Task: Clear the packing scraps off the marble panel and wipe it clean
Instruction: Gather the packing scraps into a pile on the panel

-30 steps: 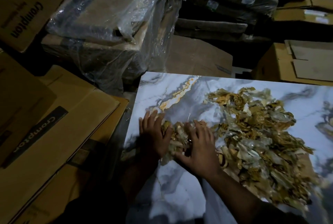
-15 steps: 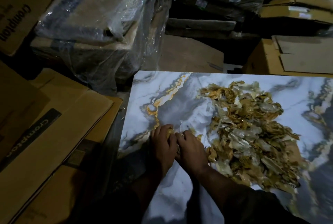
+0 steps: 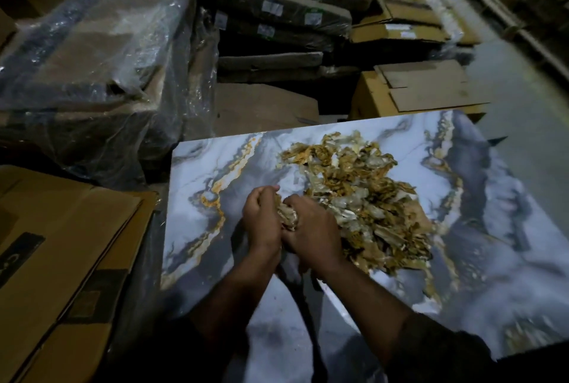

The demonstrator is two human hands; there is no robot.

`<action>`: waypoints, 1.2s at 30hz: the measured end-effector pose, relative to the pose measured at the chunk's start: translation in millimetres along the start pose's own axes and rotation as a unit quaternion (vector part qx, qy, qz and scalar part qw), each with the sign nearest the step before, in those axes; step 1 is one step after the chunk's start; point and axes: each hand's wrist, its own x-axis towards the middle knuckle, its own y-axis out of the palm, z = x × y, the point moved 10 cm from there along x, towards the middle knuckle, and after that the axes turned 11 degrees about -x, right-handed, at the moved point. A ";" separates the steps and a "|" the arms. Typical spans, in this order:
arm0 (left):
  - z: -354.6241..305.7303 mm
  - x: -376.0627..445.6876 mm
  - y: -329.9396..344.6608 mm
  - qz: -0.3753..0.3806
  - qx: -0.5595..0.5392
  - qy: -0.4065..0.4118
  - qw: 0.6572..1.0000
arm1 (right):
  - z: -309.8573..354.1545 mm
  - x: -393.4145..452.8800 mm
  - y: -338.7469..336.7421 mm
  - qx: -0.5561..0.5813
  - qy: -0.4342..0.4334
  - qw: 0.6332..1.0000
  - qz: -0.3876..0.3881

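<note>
Both hands, the left hand [image 3: 261, 219] and right hand [image 3: 311, 230], are pressing together and clutching a wad of scraps [image 3: 286, 216], while the main pile [image 3: 363, 198] is lying just right of them on the marble panel [image 3: 197, 222], nearer the right hand.

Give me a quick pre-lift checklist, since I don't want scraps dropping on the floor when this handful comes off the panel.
1. Left hand grips the bunched scraps: ok.
2. Right hand grips the same bunch: ok.
3. Bunch separated from the main scrap pile: not ok, they adjoin.
4. Marble panel clear of scraps: not ok.
5. Bin or bag for scraps in view: cannot tell.
6. Wiping cloth at hand: cannot tell.
</note>
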 end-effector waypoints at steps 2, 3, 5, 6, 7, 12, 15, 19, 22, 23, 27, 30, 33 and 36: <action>-2.9 -14.1 27.5 0.026 -0.030 -0.011 0.999 | -15.1 -3.6 -27.5 0.005 0.014 1.000 -0.022; -1.4 -19.5 39.5 0.034 -0.045 -0.018 0.998 | -23.7 -5.1 -39.7 0.001 0.018 0.999 -0.030; 1.7 -30.3 63.4 0.045 -0.062 -0.030 0.997 | -41.8 -5.9 -61.7 -0.013 0.015 0.999 -0.045; 4.1 -35.0 75.6 0.051 -0.071 -0.036 0.996 | -51.5 -5.3 -70.4 -0.021 0.014 0.999 -0.046; 5.3 -39.9 88.1 0.060 -0.079 -0.039 0.994 | -61.5 -3.9 -77.2 -0.031 0.013 0.999 -0.043; 13.2 -49.0 138.1 0.054 -0.090 -0.039 0.994 | -109.7 11.6 -95.9 -0.055 -0.004 0.997 -0.051; 15.2 -43.9 157.4 0.061 -0.039 0.015 0.997 | -138.3 18.2 -82.3 -0.049 -0.013 0.998 -0.048; 32.9 -31.7 158.5 0.099 0.131 0.142 0.976 | -166.5 11.1 -34.3 -0.066 -0.019 0.998 0.000; 49.7 -32.2 147.9 0.119 0.236 0.220 0.939 | -171.6 0.4 -8.8 -0.074 -0.033 0.996 0.030; 52.4 -33.4 144.8 0.122 0.253 0.239 0.930 | -169.8 -2.0 -6.1 -0.079 -0.041 0.996 0.027; 67.3 -37.4 136.5 0.112 0.298 0.257 0.913 | -170.1 -10.8 4.0 -0.071 -0.062 0.995 0.031; 74.8 -43.3 132.9 0.119 0.314 0.266 0.904 | -171.2 -17.1 10.5 -0.077 -0.073 0.993 0.044; 76.7 -46.6 132.0 0.128 0.336 0.272 0.893 | -169.5 -16.2 10.1 -0.076 -0.078 0.992 0.061; 78.0 -47.5 129.9 0.143 0.354 0.270 0.884 | -169.3 -17.4 9.7 -0.077 -0.092 0.988 0.100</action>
